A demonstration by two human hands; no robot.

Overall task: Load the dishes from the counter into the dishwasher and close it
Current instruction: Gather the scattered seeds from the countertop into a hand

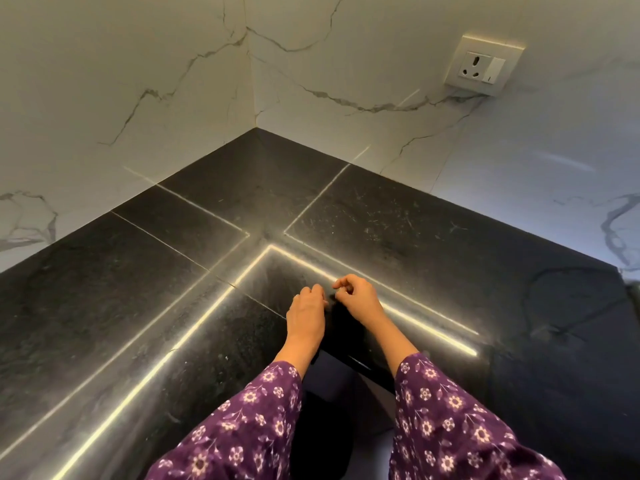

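No dishes or dishwasher in shot, just the black counter (381,216) in a marble corner. Left hand (306,308) and right hand (358,297) sit close together at its front edge, fingers curled; can't tell if either grip pinches anything. I'd guess the dishes are stiff, slick and breakable, so take them by the rim.

2 white marble walls (145,84) meet behind a black stone counter (104,306); 1 wall socket (483,62).

Black speckled bench (104,306); white walls (121,81) with grey marble veins; cream socket plate (483,62) upper right; purple sleeves (242,427) with pale flowers.
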